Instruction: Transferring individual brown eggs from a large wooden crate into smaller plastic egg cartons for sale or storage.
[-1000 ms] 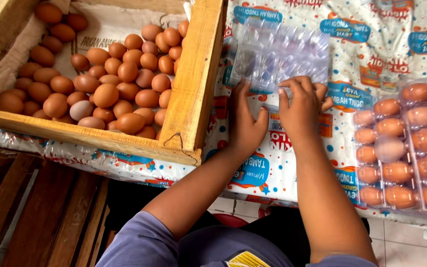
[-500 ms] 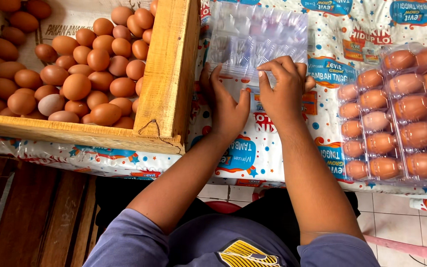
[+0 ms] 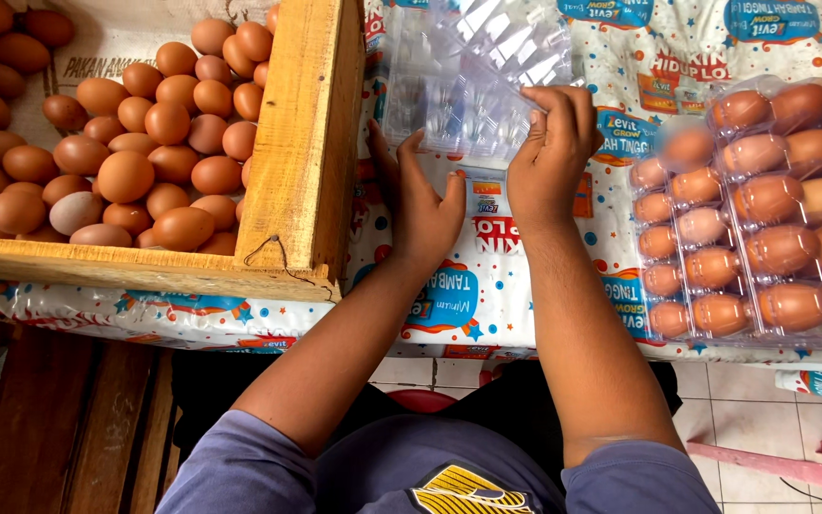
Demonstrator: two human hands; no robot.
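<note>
An empty clear plastic egg carton (image 3: 473, 71) lies open on the printed table cover (image 3: 487, 295), just right of the wooden crate. My left hand (image 3: 420, 200) presses on the carton's near left edge, fingers spread. My right hand (image 3: 549, 143) pinches the carton's lid at its near right corner and holds it lifted. Many brown eggs (image 3: 126, 176) fill the wooden crate (image 3: 302, 143) to the left of my hands.
Two closed clear cartons full of brown eggs (image 3: 763, 209) lie at the right, close to my right forearm. A pink stool leg (image 3: 811, 457) and white floor tiles show below the table edge. Wooden slats (image 3: 40, 419) lie at the lower left.
The view has shifted so the crate and cartons sit further left. My right hand has lifted the carton's lid, which now tilts up; my left hand stays on the near edge.
</note>
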